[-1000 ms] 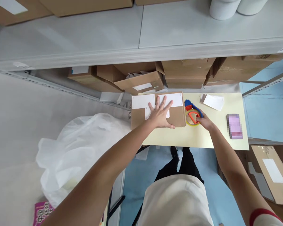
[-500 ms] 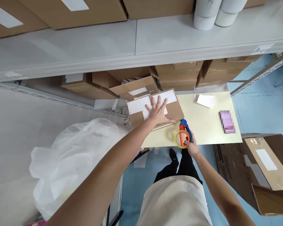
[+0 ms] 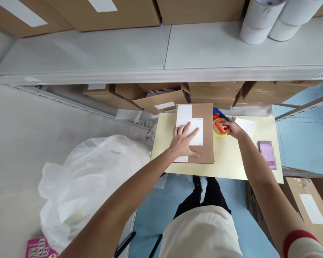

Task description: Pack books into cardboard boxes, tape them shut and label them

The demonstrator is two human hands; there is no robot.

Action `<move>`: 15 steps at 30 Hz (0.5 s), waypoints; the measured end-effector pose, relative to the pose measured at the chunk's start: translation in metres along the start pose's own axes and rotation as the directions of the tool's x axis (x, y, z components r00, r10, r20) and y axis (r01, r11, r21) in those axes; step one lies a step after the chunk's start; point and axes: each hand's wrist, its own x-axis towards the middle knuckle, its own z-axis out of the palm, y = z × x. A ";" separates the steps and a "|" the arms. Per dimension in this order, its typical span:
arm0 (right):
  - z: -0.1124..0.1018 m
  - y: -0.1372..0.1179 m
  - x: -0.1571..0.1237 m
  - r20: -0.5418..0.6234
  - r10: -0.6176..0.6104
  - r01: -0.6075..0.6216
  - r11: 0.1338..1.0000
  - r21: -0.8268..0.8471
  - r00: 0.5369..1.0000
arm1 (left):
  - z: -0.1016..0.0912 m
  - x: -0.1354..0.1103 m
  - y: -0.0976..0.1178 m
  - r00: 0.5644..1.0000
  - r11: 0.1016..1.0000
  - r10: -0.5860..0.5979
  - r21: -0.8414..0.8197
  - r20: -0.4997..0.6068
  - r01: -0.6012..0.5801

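A closed cardboard box [image 3: 206, 152] with white labels lies on the pale yellow tabletop [image 3: 231, 161]. My left hand [image 3: 183, 142] rests flat on its top, fingers spread across the labels [image 3: 197, 134]. In my right hand [image 3: 234, 129] is a tape dispenser [image 3: 221, 126], blue and orange with a roll of yellow-edged clear tape. Its blue head is at the box's right side, near the far corner; whether it touches the cardboard I cannot tell. My fingers partly hide the dispenser's handle.
Beyond the table, open cardboard boxes [image 3: 161, 102] stand under a grey shelf [image 3: 123, 53]. White slips [image 3: 245, 125] and a pixelated phone-like item [image 3: 267, 154] lie on the right. A white plastic bag [image 3: 94, 186] bulges at left. Another carton [image 3: 307, 200] sits lower right.
The box has been turned and now sits squarer on the table. My right hand has carried the tape dispenser from the near edge to the box's far right side. The view has shifted.
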 end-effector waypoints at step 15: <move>-0.009 0.075 -0.096 -0.123 -0.086 0.060 0.977 -0.206 0.989 | 0.003 0.002 0.008 0.998 0.999 -0.038 0.041 0.046 0.036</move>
